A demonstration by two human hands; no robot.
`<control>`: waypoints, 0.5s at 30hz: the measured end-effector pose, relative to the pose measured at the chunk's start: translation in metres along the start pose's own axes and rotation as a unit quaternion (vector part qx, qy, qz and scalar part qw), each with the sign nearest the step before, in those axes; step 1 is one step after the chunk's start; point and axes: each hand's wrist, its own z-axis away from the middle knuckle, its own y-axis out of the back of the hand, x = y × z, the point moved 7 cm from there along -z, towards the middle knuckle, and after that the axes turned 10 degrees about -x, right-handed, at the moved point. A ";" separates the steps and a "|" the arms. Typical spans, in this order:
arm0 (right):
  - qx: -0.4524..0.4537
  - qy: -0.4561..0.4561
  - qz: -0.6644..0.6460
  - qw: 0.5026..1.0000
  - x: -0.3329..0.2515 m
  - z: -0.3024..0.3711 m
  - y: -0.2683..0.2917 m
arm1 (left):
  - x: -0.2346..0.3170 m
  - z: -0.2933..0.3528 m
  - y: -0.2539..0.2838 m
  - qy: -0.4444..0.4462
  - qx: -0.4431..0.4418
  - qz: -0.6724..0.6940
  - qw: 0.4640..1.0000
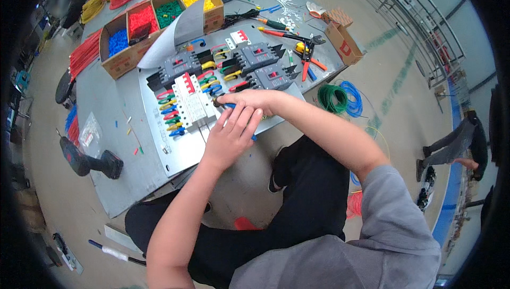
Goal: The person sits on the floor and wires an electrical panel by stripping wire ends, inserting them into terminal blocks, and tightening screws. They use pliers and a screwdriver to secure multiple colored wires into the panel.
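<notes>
My left hand (pixel 234 132) and my right hand (pixel 249 101) meet at the near edge of a white mounting plate (pixel 159 153). Their fingers close together around a slim blue piece (pixel 230 105), mostly covered, so I cannot tell whether it is a wire or a handle. A small dark, brownish round end (pixel 217 101) shows by my right fingertips. Just left of it stands a white breaker block (pixel 194 105) with red levers. Short coloured wires (pixel 169 109) stick out along its sides. Dark grey breakers (pixel 180 66) sit farther back on the plate.
A cardboard box (pixel 119 65) of blue, red, green and yellow caps stands behind a curled paper sheet (pixel 172 39). Pliers (pixel 307 58) lie at the right. A cordless drill (pixel 87 161) rests at the left. Wire coils (pixel 333 99) lie on the floor. Other people stand farther off.
</notes>
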 end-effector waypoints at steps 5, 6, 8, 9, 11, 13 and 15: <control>0.178 0.151 0.373 0.898 -0.042 0.002 0.019 | -0.016 -0.013 0.006 0.026 0.007 0.105 0.994; 0.184 0.158 0.368 0.897 -0.040 -0.004 0.021 | -0.015 -0.017 0.009 0.019 0.007 0.117 0.993; 0.223 0.291 0.449 0.815 -0.035 0.003 0.013 | -0.018 -0.020 0.010 0.027 0.002 0.128 0.991; 0.207 0.286 0.484 0.801 -0.029 -0.012 0.006 | -0.023 -0.019 0.015 0.034 -0.002 0.125 0.992; 0.232 0.223 0.453 0.832 -0.045 0.003 0.003 | -0.036 -0.016 0.021 0.074 -0.015 0.107 0.991; 0.240 0.203 0.505 0.803 -0.044 0.000 0.005 | -0.045 -0.027 0.027 0.116 -0.015 0.124 0.985; 0.320 0.251 0.576 0.709 -0.046 -0.002 0.004 | -0.058 -0.046 0.043 0.108 0.047 0.111 0.987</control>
